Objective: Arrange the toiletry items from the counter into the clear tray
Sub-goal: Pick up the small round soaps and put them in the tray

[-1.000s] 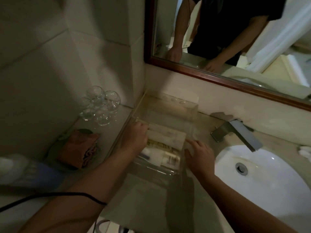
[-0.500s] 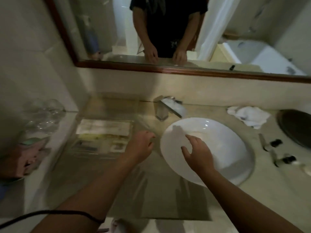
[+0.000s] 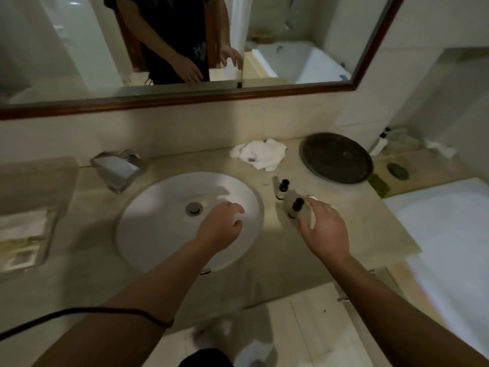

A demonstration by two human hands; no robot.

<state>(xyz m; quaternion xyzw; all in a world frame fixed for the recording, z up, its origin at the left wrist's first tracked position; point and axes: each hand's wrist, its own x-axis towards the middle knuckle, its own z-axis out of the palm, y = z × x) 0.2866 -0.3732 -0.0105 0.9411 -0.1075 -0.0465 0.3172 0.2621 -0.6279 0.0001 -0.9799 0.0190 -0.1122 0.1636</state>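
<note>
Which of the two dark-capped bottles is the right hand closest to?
The near bottle, right at the right hand fingertips. The other bottle stands farther back, toward the white cloth.

Both hands have left the clear tray (image 3: 25,234), which a second ago lay under them and now sits at the far left edge of the view. The left hand (image 3: 221,226) has moved over the white sink (image 3: 158,207), fingers loosely curled and holding nothing. The right hand (image 3: 324,229) has crossed the sink to the tabletop (image 3: 344,215) on its right, fingers spread at a small dark-capped bottle (image 3: 295,207). A second small bottle (image 3: 281,188) has come into view just behind.
</note>
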